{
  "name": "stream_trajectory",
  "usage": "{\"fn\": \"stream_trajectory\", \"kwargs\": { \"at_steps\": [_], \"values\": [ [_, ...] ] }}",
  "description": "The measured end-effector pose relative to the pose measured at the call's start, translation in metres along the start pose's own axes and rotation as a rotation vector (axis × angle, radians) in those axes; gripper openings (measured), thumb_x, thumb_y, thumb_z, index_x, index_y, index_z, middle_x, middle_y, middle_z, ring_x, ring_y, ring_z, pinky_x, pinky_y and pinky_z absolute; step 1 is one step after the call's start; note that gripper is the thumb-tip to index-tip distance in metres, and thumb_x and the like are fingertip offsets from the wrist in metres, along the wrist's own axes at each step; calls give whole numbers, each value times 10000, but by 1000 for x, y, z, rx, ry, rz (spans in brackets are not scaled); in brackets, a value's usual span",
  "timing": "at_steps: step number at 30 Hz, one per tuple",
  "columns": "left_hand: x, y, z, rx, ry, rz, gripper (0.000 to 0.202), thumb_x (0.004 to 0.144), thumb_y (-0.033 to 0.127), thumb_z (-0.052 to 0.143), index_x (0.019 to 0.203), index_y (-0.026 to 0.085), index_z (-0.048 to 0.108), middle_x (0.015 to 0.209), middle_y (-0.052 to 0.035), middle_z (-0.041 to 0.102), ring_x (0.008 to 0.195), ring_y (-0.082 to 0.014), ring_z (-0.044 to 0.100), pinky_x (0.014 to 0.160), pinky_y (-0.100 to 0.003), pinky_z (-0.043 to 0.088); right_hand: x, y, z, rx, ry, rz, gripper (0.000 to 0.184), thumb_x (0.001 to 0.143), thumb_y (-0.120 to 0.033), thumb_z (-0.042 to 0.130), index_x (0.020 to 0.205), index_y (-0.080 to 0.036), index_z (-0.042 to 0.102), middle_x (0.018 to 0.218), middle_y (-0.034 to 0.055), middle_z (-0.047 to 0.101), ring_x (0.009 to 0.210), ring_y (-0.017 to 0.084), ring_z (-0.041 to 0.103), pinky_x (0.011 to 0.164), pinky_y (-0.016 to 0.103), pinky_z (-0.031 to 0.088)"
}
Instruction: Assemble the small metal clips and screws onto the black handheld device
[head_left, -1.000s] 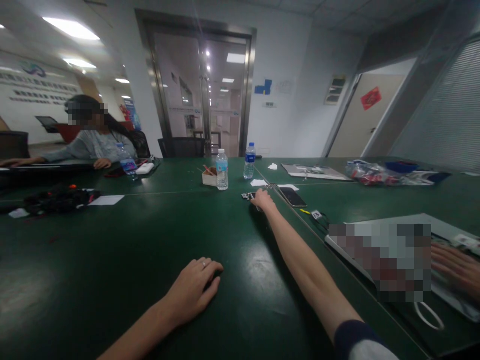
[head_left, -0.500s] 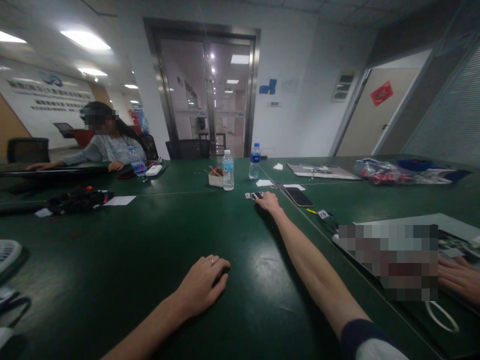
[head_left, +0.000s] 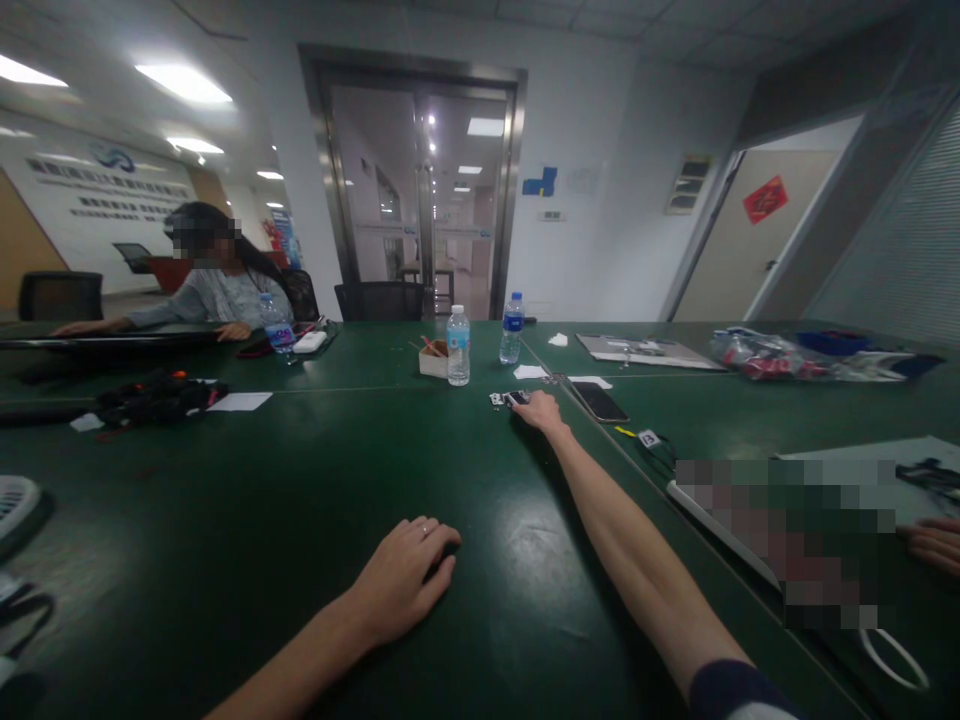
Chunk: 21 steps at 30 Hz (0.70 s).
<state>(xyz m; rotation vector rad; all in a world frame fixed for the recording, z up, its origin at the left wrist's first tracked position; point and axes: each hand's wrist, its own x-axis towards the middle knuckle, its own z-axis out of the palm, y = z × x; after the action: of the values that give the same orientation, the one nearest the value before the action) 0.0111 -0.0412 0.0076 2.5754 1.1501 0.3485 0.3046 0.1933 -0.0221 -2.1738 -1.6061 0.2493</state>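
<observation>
My left hand (head_left: 405,578) lies palm down on the green table (head_left: 247,520), fingers loosely together with a ring on one, holding nothing. My right arm stretches far across the table. My right hand (head_left: 538,410) rests with its fingertips on a small dark object (head_left: 508,399) near the middle seam. Whether the fingers grip it is too small to tell. A black phone (head_left: 601,402) lies just right of that hand.
Two water bottles (head_left: 457,346) and a small box stand beyond my right hand. A person sits at the far left with a bottle. Another person's hand (head_left: 934,543) rests at the right edge by a flat grey panel. Black items lie left; bags far right.
The view has turned slightly left and down. Both my hands stay where they were. The other person's hand at the right has drawn back toward the edge.
</observation>
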Motion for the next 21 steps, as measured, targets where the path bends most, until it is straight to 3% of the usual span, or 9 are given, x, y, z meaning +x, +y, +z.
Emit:
{"fn": "stream_trajectory", "kwargs": {
  "at_steps": [21],
  "values": [
    [-1, -3, 5, 2, 23, -17, 241, 895, 259, 387, 1067, 225, 553, 991, -48, 612, 898, -193, 560, 863, -365, 436, -6, -4, -5, 42, -10, 38, 425, 745, -551, 569, 927, -183, 678, 997, 154, 670, 942, 287, 644, 719, 325, 495]
  ]
}}
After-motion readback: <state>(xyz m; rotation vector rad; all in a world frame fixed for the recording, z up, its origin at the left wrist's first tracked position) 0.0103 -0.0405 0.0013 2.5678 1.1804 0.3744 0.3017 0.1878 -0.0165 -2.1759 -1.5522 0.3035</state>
